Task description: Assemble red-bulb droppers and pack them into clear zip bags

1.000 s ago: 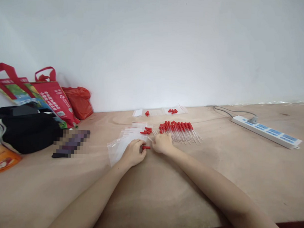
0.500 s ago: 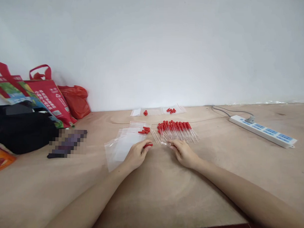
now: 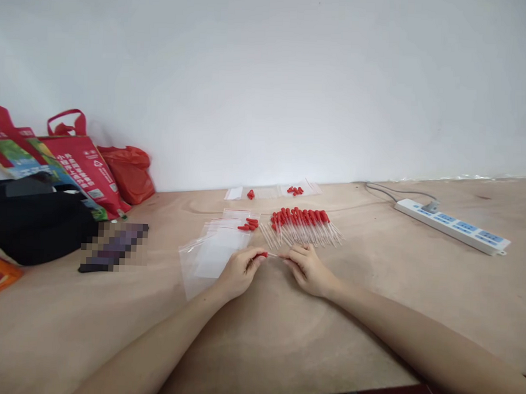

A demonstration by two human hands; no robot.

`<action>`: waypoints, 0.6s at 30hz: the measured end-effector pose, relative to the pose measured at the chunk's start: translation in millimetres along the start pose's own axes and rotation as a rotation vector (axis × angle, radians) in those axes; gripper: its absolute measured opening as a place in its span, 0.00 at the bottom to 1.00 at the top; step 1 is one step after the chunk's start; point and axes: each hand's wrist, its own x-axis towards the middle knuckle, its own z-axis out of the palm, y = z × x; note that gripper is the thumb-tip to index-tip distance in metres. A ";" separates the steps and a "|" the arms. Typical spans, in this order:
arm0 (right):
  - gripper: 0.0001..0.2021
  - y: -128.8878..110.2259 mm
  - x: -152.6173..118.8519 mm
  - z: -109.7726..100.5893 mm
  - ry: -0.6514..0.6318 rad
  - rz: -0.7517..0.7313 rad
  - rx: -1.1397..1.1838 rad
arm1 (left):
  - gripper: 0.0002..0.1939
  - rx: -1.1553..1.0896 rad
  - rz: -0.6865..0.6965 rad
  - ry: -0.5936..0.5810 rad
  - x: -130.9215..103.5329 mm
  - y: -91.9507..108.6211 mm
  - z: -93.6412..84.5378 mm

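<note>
Between the fingertips of my left hand [image 3: 242, 270] is a small red rubber bulb [image 3: 264, 254], its end pointing right. My right hand [image 3: 307, 270] pinches a thin clear dropper tube [image 3: 275, 255], whose tip meets the bulb's open end; how far it is inside I cannot tell. Just beyond my hands lie several loose clear tubes [image 3: 270, 236]. To their right is a row of red-topped droppers [image 3: 303, 221], bulbs facing the wall. More loose red bulbs [image 3: 248, 224] rest on clear zip bags [image 3: 204, 255] beside my left hand.
Near the wall are small bags with red bulbs [image 3: 295, 190] on them. A white power strip [image 3: 452, 225] with a plugged-in cord lies at the right. At the left are a blurred dark object [image 3: 114, 248], a black bag [image 3: 37, 226] and red bags [image 3: 128, 175].
My right hand has brought a clear tube from the loose tubes toward me and to the red bulb. My left hand has turned the bulb's end toward the tube.
</note>
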 end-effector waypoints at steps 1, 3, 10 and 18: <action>0.12 -0.8 -0.4 -0.5 -0.011 0.000 0.001 | 0.09 -0.006 0.005 0.003 -0.3 0.4 0.4; 0.11 -2.1 -1.0 -1.8 -0.032 0.005 0.018 | 0.09 -0.021 0.009 0.005 -1.0 1.0 0.9; 0.12 6.8 -1.1 -6.1 -0.147 -0.017 0.019 | 0.09 0.020 0.040 -0.085 -6.1 0.5 2.0; 0.12 -0.5 -2.8 -8.6 -0.168 -0.095 -0.081 | 0.10 0.105 0.160 -0.120 -10.1 2.7 5.1</action>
